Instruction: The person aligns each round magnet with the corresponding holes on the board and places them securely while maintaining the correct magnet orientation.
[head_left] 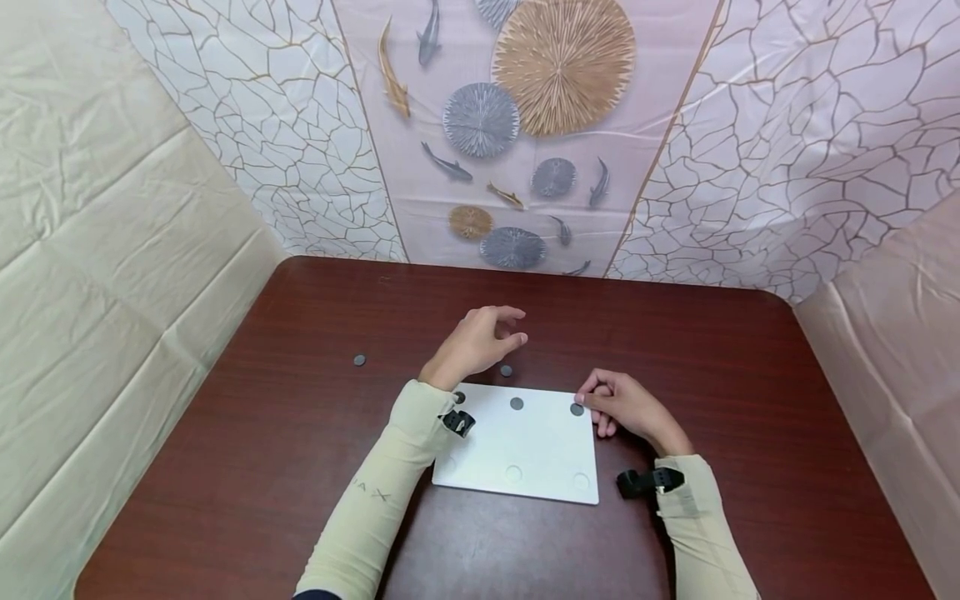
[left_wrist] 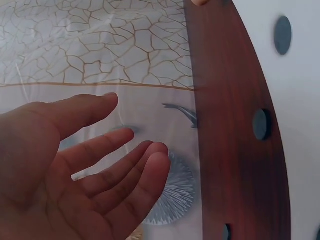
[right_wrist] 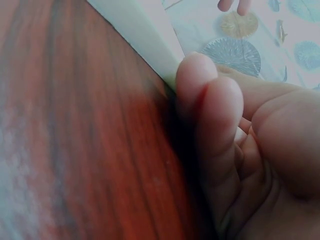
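Observation:
A thin white board (head_left: 551,446) lies on the table, with shallow round recesses along its near edge. Dark grey discs sit along its far edge: one in the middle (head_left: 517,403), one at the right, and one at the left partly hidden by my left wrist. With curled fingers, my right hand (head_left: 621,404) grips the board's far right corner, its thumb and forefinger tips beside the right disc (head_left: 577,409). My left hand (head_left: 476,340) hovers above the table past the far edge, holding nothing, its fingers spread and loosely bent in the left wrist view.
Two more dark discs lie on the table: one (head_left: 506,371) just beyond the board near my left hand, another (head_left: 359,360) farther left. The reddish-brown table (head_left: 247,467) backs onto a patterned cloth (head_left: 300,150), with plain cloth hanging at both sides.

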